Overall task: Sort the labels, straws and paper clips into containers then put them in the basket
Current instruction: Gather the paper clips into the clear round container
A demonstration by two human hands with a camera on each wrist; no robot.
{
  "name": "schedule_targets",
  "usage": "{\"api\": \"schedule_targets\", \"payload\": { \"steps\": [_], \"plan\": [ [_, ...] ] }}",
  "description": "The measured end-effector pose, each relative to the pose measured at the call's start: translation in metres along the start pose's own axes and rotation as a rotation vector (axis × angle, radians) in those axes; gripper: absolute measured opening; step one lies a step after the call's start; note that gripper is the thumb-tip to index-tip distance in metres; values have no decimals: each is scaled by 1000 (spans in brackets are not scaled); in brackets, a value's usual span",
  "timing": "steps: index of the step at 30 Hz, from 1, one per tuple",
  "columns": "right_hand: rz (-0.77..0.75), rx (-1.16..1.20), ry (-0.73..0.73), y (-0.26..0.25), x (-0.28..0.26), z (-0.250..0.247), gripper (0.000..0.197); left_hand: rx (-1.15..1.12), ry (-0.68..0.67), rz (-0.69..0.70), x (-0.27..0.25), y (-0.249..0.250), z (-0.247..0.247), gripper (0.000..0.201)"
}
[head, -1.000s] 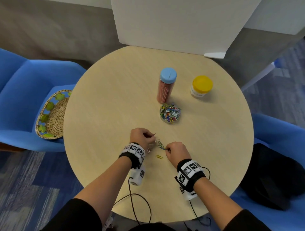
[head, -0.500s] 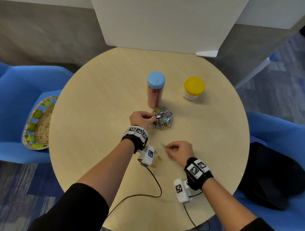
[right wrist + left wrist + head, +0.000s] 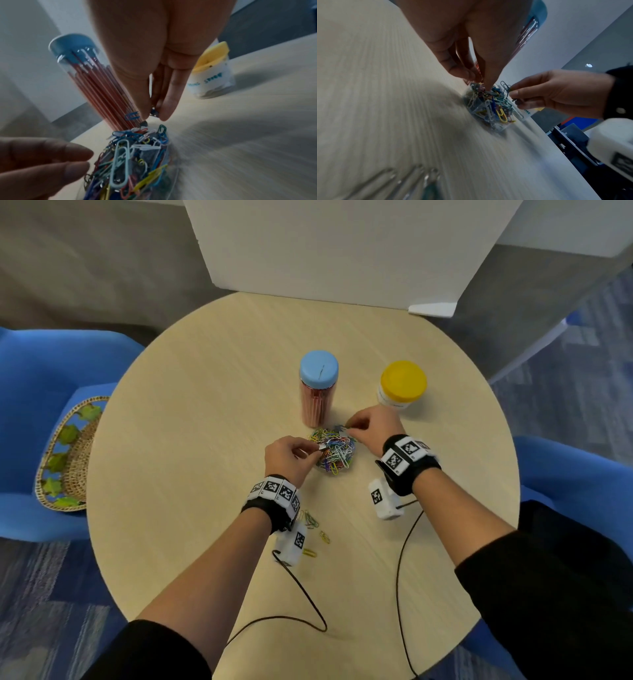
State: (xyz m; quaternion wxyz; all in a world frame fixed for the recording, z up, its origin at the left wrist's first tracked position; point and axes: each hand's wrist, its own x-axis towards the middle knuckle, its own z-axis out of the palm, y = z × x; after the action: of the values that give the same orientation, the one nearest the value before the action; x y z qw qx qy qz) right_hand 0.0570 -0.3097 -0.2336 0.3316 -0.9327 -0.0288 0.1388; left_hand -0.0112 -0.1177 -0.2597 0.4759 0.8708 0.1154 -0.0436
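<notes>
Sorting of paper clips is judged to be the step in hand. In the head view, the left hand (image 3: 287, 455) and the right hand (image 3: 371, 424) are both brought over the clear container (image 3: 334, 451) heaped with coloured clips, which stands on the round table (image 3: 191, 440) just in front of the blue-lidded straw tube (image 3: 318, 392) and near the yellow-lidded jar (image 3: 402, 385); each hand is seen pinched on a clip at the heap's edge. A few loose paper clips (image 3: 313, 529) are left on the table beneath the left wrist, and the woven basket (image 3: 66, 455) is set on a blue chair (image 3: 30, 378) well apart to the left. In the left wrist view, the left fingertips (image 3: 464, 73) are pressed together right at the top of the heap, and a dark clip (image 3: 505, 85) is held in the right hand's pinch above it. In the right wrist view, a blue clip (image 3: 132, 116) is seen gripped between thumb and finger over the container, with the tube just behind. For the next move, release of both clips into the heap is called for, then collection of the strays; overflow looks a risk, since the container is piled above its rim.
</notes>
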Motion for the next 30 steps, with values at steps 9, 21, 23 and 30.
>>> {"api": "schedule_targets", "payload": {
  "steps": [9, 21, 23, 30],
  "plan": [
    [-24, -155, -109, -12, 11, 6, 27, 24, -91, -83, -36, -51, -24, 6],
    [44, 30, -188, -13, -99, 33, 11, 553, -592, 397, -69, -84, -57, 111],
    [104, -55, -297, -8, -119, 55, 22, 596, -526, 379, -77, -88, -64, 108],
    [183, 90, -189, -24, -172, 122, 30, 461, -404, 235, -101, -96, -76, 70]
  ]
}}
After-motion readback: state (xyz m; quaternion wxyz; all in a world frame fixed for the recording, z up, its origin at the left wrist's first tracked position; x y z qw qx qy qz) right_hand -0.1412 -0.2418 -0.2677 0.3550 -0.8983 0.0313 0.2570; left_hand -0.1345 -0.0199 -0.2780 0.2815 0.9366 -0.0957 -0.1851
